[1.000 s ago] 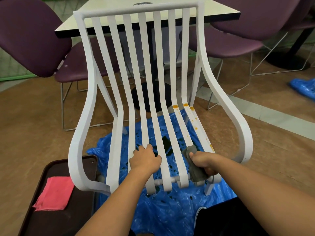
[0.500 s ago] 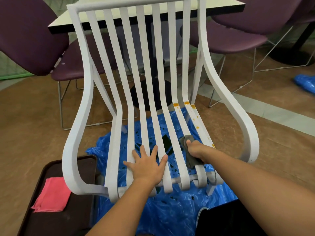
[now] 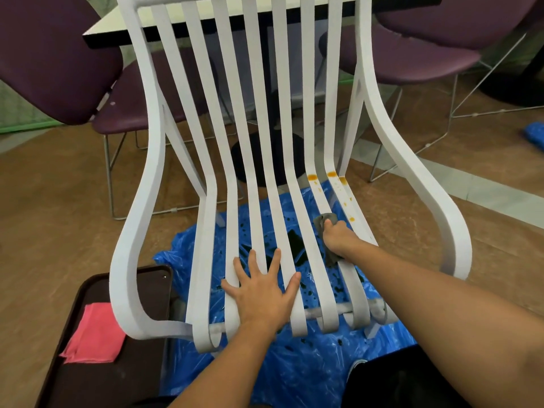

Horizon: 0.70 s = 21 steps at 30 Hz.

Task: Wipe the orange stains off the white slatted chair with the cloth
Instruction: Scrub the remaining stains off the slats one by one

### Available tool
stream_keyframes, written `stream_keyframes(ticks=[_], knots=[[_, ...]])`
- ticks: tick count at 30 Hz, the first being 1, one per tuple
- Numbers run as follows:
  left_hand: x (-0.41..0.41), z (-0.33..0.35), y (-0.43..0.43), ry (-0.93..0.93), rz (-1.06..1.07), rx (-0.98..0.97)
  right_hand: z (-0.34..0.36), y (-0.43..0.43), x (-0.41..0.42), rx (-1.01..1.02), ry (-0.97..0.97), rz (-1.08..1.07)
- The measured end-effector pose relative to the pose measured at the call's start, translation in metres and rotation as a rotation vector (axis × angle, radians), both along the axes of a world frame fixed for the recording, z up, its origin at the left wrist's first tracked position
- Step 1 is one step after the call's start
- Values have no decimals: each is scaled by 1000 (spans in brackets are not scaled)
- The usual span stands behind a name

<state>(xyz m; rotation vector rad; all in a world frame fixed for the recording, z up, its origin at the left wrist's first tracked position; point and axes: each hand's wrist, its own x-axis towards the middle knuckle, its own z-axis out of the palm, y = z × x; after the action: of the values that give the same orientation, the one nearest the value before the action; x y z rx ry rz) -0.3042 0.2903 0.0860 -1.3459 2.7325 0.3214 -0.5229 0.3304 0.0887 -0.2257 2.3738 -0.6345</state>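
Floor: brown flooring [image 3: 59, 216] carries a crumpled blue plastic sheet [image 3: 294, 378] spotted with dark drops, spread beneath the chair.
Right fingers: curled round a grey cloth [image 3: 323, 219] and pressing it onto the seat slats on the right side.
Right hand [image 3: 338, 237]: sits on the second and third slats from the right, with cloth showing both beyond the knuckles and under the wrist.
Left fingers [image 3: 253, 260]: straight and spread wide, lying flat across the middle seat slats and holding nothing.
Left hand [image 3: 262, 293]: palm down near the front edge of the seat, well apart from the right hand.
Orange stains [image 3: 312, 177]: blotches at the bend where seat meets back on the two rightmost slats, with smaller spots trailing nearer along them; the cloth lies just short of these.
White slatted chair [image 3: 424, 184]: upright on the sheet, facing the person, its curved arms to either side.
Tray [image 3: 117, 378]: dark brown, near left, beside the chair's left arm, with a folded pink cloth [image 3: 94, 334] lying on it.
Bench [image 3: 109, 26]: pale top with a dark edge, behind the chair back.
Purple chairs [image 3: 53, 54]: on wire legs, far left and far right around the bench.
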Motion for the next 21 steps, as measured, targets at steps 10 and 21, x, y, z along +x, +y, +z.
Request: stream_keyframes(ticks=[10,21], knots=[[1,6,0,-31,-18,5,-4,22,19,7,146,97],[6,11,-16,63,-52,25,8,32,29,219,154,204]])
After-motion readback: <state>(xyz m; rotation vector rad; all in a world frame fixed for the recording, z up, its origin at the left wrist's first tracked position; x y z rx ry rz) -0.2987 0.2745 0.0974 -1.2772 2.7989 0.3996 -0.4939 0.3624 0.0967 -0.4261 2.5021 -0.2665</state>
